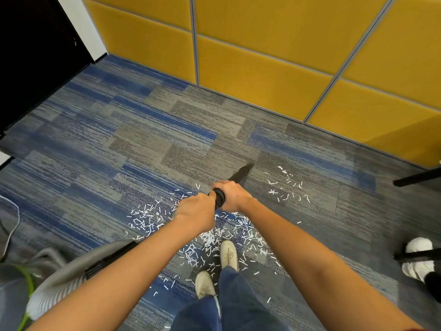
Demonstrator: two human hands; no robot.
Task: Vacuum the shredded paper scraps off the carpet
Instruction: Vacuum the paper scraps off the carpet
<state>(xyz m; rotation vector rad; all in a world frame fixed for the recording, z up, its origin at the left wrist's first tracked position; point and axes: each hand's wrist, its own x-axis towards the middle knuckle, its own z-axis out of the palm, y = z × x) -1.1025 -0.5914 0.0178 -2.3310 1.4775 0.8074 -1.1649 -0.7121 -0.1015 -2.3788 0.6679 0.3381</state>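
Yellow wall (pixel 262 56), blue-grey carpet (pixel 119 139), grey hose (pixel 71 266) lower left, black wand (pixel 241 174) angled down at carpet, left hand (pixel 195 212) and right hand (pixel 232 195) both gripping wand, white scraps (pixel 214 237) scattered beneath hands, around 2 shoes (pixel 229 253), smaller patch right of wand

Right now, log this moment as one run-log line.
left grip holds vacuum tube | right grip holds tube | nozzle points ahead | paper scraps litter carpet by shoes

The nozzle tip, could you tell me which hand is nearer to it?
Right. The right hand grips the wand just behind the nozzle tip; the left hand grips farther back.
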